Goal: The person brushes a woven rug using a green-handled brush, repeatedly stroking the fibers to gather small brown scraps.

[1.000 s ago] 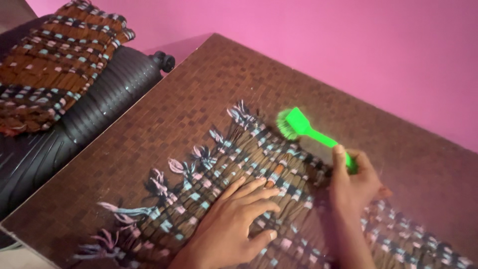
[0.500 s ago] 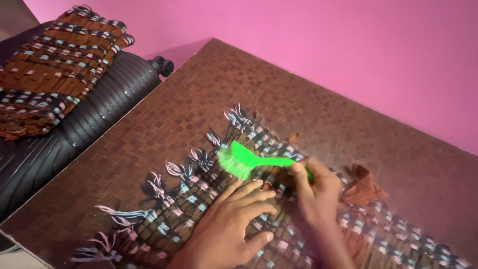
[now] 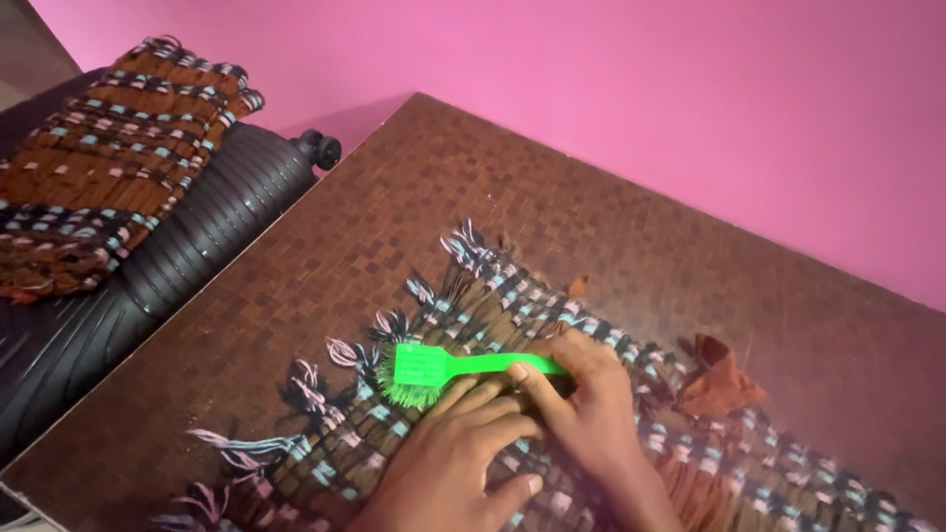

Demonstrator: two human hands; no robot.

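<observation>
1. No package, label or sign shows; the backdrop is a plain pink wall [image 3: 690, 89] across the top and right of the frame.
2. One woven mat [image 3: 552, 394] lies on a brown table [image 3: 414, 197] with a fine checked surface, running from the lower left to the lower right corner. It is brown cloth strips crossed by dark yarn with pale blue and pink flecks, and its near end carries knotted tassels [image 3: 340, 353] fanned toward the left.
3. One bright green plastic brush [image 3: 434, 366] sits at the centre bottom, its bristled head on the mat's tasselled edge, handle pointing right.
4. The right hand [image 3: 591, 414] is clenched around the brush handle.
5. The left hand [image 3: 463, 453] lies flat with fingers spread, pressing the mat just below the brush head.
6. One loose brown cloth scrap [image 3: 719, 379] rests on the table at centre right, beside the mat.
7. One ribbed black suitcase [image 3: 197, 236] with a visible wheel lies at the left, touching the table's edge.
8. A second, folded mat [image 3: 108, 158] of the same weave sits on the suitcase, upper left.
</observation>
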